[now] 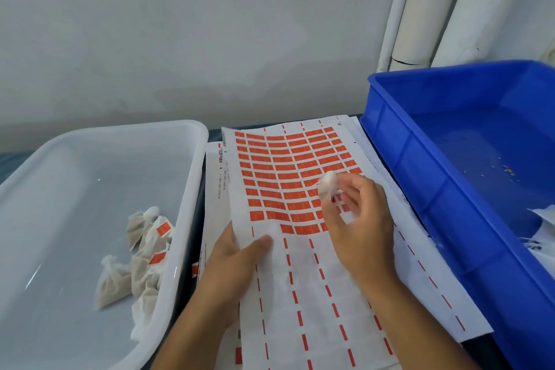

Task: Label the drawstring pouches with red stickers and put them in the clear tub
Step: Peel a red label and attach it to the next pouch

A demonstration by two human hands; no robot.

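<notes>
My right hand (357, 219) pinches a pouch (328, 185); my left (237, 261) grips the sheet (300, 264). Labelling step: next I must peel a sticker (288, 229).

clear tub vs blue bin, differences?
The clear tub is translucent white with rounded corners; the blue bin is opaque and square-cornered. The tub holds stickered pouches; the bin shows mostly crumbs and some white material at its right edge. The tub sits left of the sticker sheet, the bin right. Both are open-topped.
</notes>
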